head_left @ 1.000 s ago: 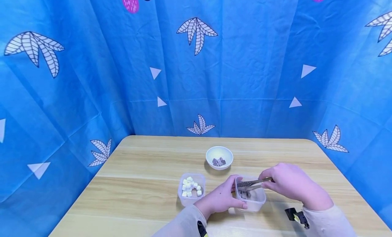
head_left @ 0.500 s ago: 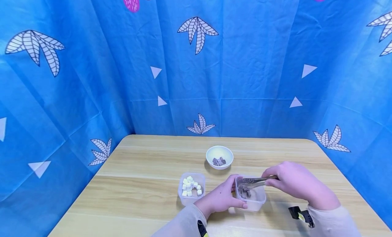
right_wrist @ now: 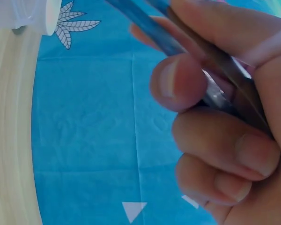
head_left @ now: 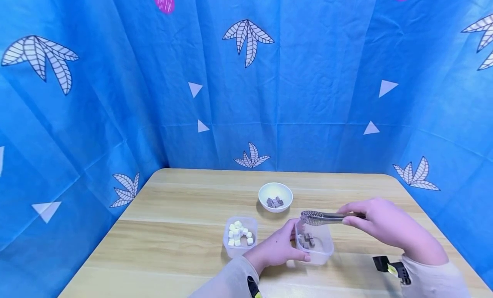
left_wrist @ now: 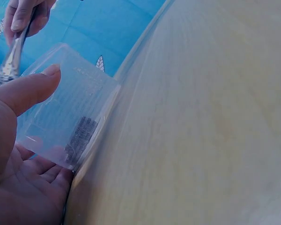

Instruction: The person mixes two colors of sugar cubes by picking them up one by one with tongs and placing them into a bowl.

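My left hand (head_left: 275, 246) grips a clear plastic container (head_left: 321, 258), thumb on the near side and fingers round the left. Several brown cubes (head_left: 309, 239) lie inside it; the left wrist view shows them as a dark cluster (left_wrist: 82, 138) through the wall. Metal tongs (head_left: 331, 217) with perforated tips are pinched in my right hand (head_left: 385, 223), tips just over the container's far left rim. I cannot tell whether a cube is between the tips. In the right wrist view, fingers (right_wrist: 215, 136) curl round the tong arms.
A second clear container (head_left: 231, 252) with several white cubes (head_left: 236, 234) stands left of my left hand. Behind, a white bowl (head_left: 275, 188) holds several brown cubes (head_left: 275, 202). A blue patterned curtain (head_left: 316, 97) encloses the wooden table (head_left: 173, 229).
My right hand has lifted the tongs up and to the right, from down inside the container to its rim. The left hand keeps its grip on the container.
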The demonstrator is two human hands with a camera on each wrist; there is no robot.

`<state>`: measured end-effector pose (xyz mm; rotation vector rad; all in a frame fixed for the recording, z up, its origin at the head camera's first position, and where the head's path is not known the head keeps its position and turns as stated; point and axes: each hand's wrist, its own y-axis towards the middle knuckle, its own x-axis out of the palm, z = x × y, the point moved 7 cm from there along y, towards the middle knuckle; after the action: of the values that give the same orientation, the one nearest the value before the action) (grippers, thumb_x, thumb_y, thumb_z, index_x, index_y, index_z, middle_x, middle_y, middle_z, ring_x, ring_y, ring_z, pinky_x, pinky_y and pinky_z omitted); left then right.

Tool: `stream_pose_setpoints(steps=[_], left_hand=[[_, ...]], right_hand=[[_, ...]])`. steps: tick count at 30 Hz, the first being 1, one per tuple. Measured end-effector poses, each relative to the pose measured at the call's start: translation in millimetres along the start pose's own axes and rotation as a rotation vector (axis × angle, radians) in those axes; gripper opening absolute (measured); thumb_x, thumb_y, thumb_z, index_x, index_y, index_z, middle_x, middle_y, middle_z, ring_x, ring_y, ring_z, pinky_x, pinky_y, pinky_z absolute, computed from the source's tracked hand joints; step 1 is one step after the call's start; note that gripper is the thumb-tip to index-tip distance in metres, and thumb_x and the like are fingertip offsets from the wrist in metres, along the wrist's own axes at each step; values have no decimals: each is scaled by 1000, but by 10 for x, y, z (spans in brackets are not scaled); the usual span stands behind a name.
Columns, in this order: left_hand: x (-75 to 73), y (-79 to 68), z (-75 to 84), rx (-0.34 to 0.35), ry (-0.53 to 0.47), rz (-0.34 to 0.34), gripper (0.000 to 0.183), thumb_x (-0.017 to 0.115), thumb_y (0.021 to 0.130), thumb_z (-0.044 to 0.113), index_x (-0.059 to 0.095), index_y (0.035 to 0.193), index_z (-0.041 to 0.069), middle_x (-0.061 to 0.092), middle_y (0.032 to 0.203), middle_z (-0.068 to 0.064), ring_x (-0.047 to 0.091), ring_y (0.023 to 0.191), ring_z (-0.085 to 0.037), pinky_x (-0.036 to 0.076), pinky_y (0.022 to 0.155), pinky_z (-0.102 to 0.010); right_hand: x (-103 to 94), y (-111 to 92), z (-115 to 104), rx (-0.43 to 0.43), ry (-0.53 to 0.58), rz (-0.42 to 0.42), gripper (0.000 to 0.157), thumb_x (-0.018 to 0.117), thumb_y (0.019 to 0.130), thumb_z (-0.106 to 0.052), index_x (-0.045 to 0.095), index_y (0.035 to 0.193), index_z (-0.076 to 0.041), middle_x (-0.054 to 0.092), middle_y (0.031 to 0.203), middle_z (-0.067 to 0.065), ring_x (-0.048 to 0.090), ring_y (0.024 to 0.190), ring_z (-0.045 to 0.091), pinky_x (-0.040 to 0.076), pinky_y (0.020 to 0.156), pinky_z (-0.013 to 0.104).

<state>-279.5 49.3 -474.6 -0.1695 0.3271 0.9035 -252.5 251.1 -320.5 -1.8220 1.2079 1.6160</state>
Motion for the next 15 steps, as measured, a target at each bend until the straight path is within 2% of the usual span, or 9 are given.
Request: stream_pose_setpoints(steps=[4,10,13,15], left_hand=[[-11,2,-3,-8,10,4,88,89,76,31,39,148,26,49,148,7,47,134,-13,31,117,-38],[7,-5,-34,-5,32,4,87,88,77,35,39,149,27,48,148,7,47,134,-13,33,116,-38],[12,-5,-32,1,33,3,87,88,76,35,39,148,26,48,149,6,47,134,-13,33,115,-38],[7,2,-15,4,25,-1,86,88,76,33,39,148,26,48,148,6,47,133,-14,33,115,-38]], right_hand=[[-29,19,7,-19,-48,114,19,69,97,-33,76,114,-26,71,96,-20,58,74,-5,55,70,33],[104,104,53,-7,-90,226,21,70,96,-31,76,114,-23,75,102,-11,63,75,-1,57,70,38],[164,142,98,41,-95,258,22,70,96,-32,76,115,-23,74,95,-12,58,65,-1,54,63,35],[195,167,121,73,-91,275,22,70,96,-33,76,115,-23,71,83,-13,49,56,-1,47,56,32]])
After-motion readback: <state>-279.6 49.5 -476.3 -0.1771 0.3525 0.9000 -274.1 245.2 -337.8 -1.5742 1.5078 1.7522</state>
